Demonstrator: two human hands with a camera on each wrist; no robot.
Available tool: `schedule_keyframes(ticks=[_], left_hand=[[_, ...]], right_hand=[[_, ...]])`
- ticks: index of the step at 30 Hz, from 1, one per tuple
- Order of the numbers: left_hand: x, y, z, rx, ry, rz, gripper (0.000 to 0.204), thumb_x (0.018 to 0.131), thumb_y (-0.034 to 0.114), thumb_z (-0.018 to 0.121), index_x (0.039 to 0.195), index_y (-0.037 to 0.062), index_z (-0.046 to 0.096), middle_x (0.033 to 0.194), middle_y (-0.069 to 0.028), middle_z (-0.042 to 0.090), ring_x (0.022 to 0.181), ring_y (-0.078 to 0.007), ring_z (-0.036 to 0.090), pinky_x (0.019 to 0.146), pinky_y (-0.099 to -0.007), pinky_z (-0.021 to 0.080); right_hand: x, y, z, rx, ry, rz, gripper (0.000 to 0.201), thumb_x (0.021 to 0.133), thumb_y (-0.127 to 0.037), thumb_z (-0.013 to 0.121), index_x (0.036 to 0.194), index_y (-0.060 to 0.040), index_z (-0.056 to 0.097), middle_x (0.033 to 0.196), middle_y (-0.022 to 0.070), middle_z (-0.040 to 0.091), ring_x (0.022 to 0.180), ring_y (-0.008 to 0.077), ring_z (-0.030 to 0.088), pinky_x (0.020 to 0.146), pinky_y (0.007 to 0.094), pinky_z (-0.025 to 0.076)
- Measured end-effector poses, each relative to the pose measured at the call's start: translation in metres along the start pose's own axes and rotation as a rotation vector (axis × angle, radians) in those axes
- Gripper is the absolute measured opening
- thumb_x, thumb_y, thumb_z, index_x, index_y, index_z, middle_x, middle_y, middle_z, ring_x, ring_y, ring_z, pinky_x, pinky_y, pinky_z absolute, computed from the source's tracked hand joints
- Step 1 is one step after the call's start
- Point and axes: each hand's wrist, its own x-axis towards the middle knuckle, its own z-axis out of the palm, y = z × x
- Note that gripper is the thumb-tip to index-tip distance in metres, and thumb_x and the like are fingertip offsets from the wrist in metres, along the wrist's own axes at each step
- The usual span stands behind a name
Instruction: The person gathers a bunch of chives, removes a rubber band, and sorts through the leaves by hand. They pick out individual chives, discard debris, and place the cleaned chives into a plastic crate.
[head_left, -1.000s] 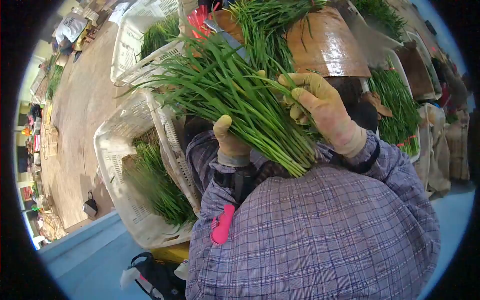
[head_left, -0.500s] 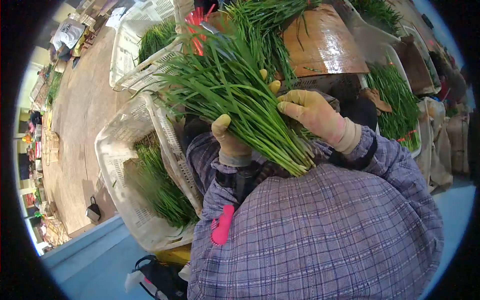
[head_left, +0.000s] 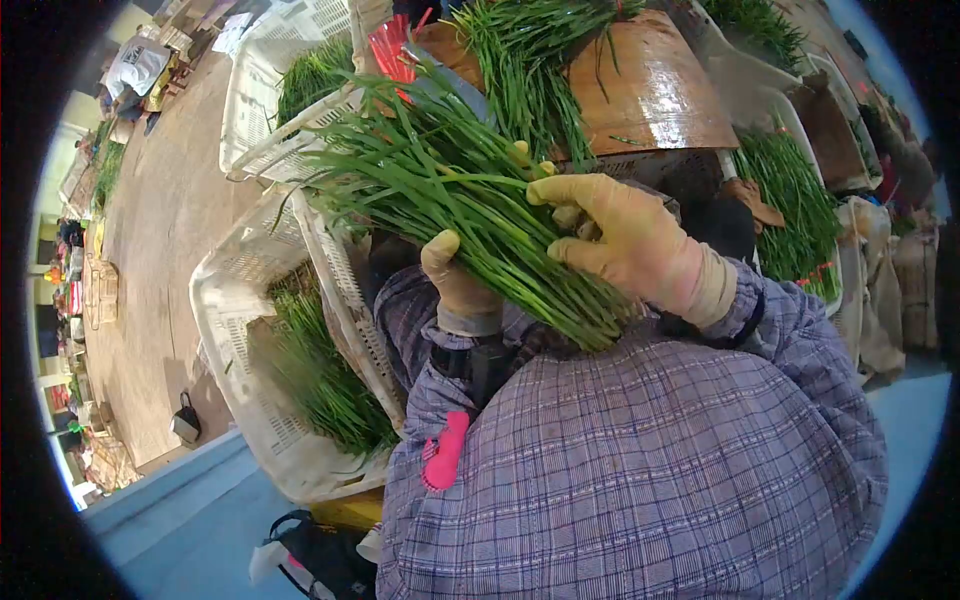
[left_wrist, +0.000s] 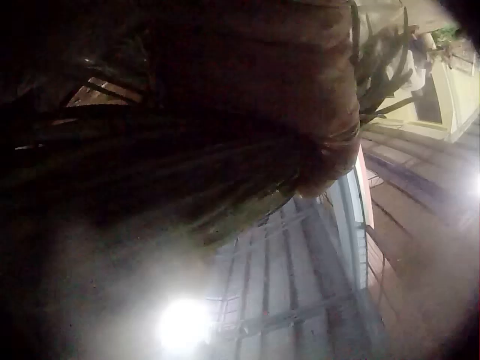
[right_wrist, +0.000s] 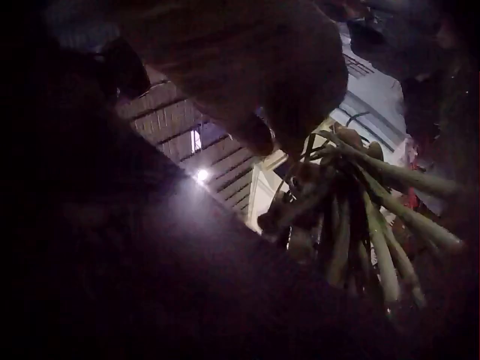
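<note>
A thick bunch of garlic chives [head_left: 470, 205] lies slantwise in front of the plaid smock, leaves to the upper left, pale stalk ends at the lower right. My gloved left hand [head_left: 465, 282] holds it from below, thumb on the near side and fingertips showing beyond the far edge. The gloved right hand [head_left: 645, 245] is on the stalk half, index finger and thumb on the stalks, other fingers curled between. In the dark right wrist view, pale stalks [right_wrist: 382, 247] fan out beside the fingers. The left wrist view shows the left hand [left_wrist: 262, 82] against shadowed leaves.
White plastic crates [head_left: 225, 290] with more chives stand at the left. Beyond the hands, loose chives [head_left: 530, 70] lie beside a curved brown board [head_left: 650, 90], near red ties [head_left: 390, 50]. Another chive-filled crate [head_left: 835, 290] is at the right.
The right hand shifts left onto the bunch, its index finger reaching farther across the stalks. Its thumb and index finger now stand wider apart. The left hand keeps its hold.
</note>
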Motion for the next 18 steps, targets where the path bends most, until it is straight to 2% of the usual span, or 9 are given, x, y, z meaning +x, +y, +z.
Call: schedule_keyframes(ticks=[1,4,8,11,13,15,18], left_hand=[[-0.002,0.0,-0.005,0.001,0.001,-0.002,0.086,0.07,0.058,0.055,0.13,-0.0018,0.045,0.128,-0.021,0.052,0.115,-0.034,0.052,0.099,-0.047,0.042],[-0.005,0.0,-0.013,-0.01,0.034,-0.021,0.083,0.07,0.058,0.055,0.128,-0.0019,0.048,0.124,-0.019,0.055,0.109,-0.0332,0.055,0.096,-0.0469,0.044],[-0.003,0.004,0.005,-0.051,-0.003,-0.021,0.08,0.07,0.058,0.055,0.125,-0.0006,0.051,0.118,-0.0173,0.058,0.102,-0.0316,0.058,0.091,-0.0455,0.047],[-0.003,0.005,0.011,-0.025,0.003,-0.019,0.079,0.07,0.058,0.055,0.124,0.0002,0.051,0.117,-0.017,0.059,0.101,-0.0311,0.059,0.09,-0.0447,0.048],[-0.004,0.002,0.003,-0.01,0.003,-0.017,0.079,0.07,0.058,0.055,0.124,0.0005,0.051,0.116,-0.0169,0.059,0.101,-0.0308,0.059,0.089,-0.0444,0.048],[-0.006,-0.004,-0.02,-0.052,0.052,-0.032,0.081,0.07,0.049,0.057,0.131,-0.0023,0.043,0.127,-0.0205,0.053,0.11,-0.0349,0.055,0.097,-0.0477,0.044],[-0.003,-0.008,-0.023,-0.091,0.039,-0.059,0.078,0.069,0.048,0.057,0.128,-0.0016,0.046,0.122,-0.0189,0.056,0.107,-0.0338,0.057,0.096,-0.0468,0.045]], right_hand=[[0.001,0.003,0.0,0.102,0.004,0.065,0.039,0.082,-0.009,0.067,0.12,-0.0074,0.057,0.087,0.0075,0.062,0.083,0.0171,0.062,0.074,0.0308,0.05],[0.002,0.015,0.002,0.168,0.016,0.103,0.032,0.084,-0.008,0.064,0.115,-0.0053,0.059,0.091,0.0082,0.063,0.085,0.0157,0.061,0.077,0.0294,0.05],[0.005,0.015,0.003,0.224,0.079,0.082,0.025,0.087,-0.008,0.06,0.111,-0.0036,0.06,0.093,0.0081,0.064,0.084,0.0145,0.06,0.078,0.0283,0.049],[0.005,0.022,0.005,0.318,0.102,0.043,0.027,0.087,-0.015,0.064,0.111,-0.0024,0.06,0.093,0.0077,0.065,0.084,0.0142,0.06,0.076,0.0287,0.049],[0.004,0.01,-0.001,0.238,0.025,0.147,0.034,0.084,-0.023,0.07,0.109,-0.0019,0.06,0.093,0.0094,0.065,0.085,0.0156,0.062,0.075,0.0288,0.049],[0.007,0.009,-0.002,0.151,-0.003,0.165,0.039,0.082,-0.027,0.071,0.109,-0.0018,0.06,0.093,0.0105,0.065,0.085,0.0176,0.062,0.075,0.0296,0.05],[0.01,0.004,-0.003,-0.004,-0.035,0.139,0.045,0.08,-0.032,0.073,0.11,-0.0018,0.058,0.092,0.0122,0.065,0.083,0.0216,0.063,0.074,0.0314,0.05]])
